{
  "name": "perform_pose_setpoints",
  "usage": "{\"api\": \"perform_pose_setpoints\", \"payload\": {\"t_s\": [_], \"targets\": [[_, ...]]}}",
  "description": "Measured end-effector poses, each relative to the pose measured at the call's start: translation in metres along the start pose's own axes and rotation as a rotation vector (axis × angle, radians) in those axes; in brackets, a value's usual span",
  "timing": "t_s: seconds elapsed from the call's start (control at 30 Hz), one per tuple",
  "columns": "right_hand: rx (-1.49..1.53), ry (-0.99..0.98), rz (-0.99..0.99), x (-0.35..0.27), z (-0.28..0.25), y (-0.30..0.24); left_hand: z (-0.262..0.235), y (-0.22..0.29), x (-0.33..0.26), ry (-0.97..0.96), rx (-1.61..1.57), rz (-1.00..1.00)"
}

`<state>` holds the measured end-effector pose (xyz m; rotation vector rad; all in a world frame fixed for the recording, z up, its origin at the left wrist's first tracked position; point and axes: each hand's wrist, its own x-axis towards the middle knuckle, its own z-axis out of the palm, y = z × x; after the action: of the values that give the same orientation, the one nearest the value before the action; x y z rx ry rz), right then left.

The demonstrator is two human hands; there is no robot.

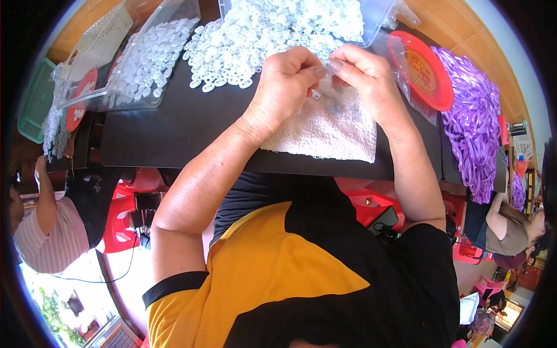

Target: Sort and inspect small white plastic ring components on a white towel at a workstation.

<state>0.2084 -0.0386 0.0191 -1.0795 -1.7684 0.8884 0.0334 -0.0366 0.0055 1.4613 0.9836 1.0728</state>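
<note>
Over the far part of the white cloth (331, 136), the left hand (290, 81) and right hand (368, 72) are pinched closed near each other; what they grip cannot be told. Small white pieces (232, 52) lie heaped beyond the cloth, just past both hands.

A dark counter (168, 136) stretches before me, with a wood-toned surface (461, 20) beyond it. Red plastic seats (118, 227) stand on both sides of me, and bright daylight glares at my view's lower left, around green foliage (53, 310).
</note>
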Motion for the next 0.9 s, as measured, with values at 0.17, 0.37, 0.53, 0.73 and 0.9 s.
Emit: {"api": "perform_pose_setpoints", "payload": {"t_s": [0.17, 0.37, 0.53, 0.73, 0.9], "targets": [[0.071, 0.036, 0.103, -0.0007, 0.0072, -0.0057, 0.0001, -0.0007, -0.0004, 0.049, -0.125, -0.095], [0.12, 0.095, 0.111, -0.0001, 0.0071, -0.0051, -0.0003, -0.0008, 0.0013, 0.042, -0.183, -0.075], [0.158, 0.111, 0.127, -0.0002, 0.0059, -0.0057, 0.0, 0.0001, 0.0015, 0.032, -0.17, -0.098], [0.145, 0.107, 0.112, -0.0006, 0.0066, -0.009, -0.0013, 0.0012, 0.0008, 0.028, -0.153, -0.111], [0.158, 0.098, 0.09, 0.0007, 0.0066, -0.0059, -0.0004, 0.0022, -0.0004, 0.031, -0.122, -0.104]]}}
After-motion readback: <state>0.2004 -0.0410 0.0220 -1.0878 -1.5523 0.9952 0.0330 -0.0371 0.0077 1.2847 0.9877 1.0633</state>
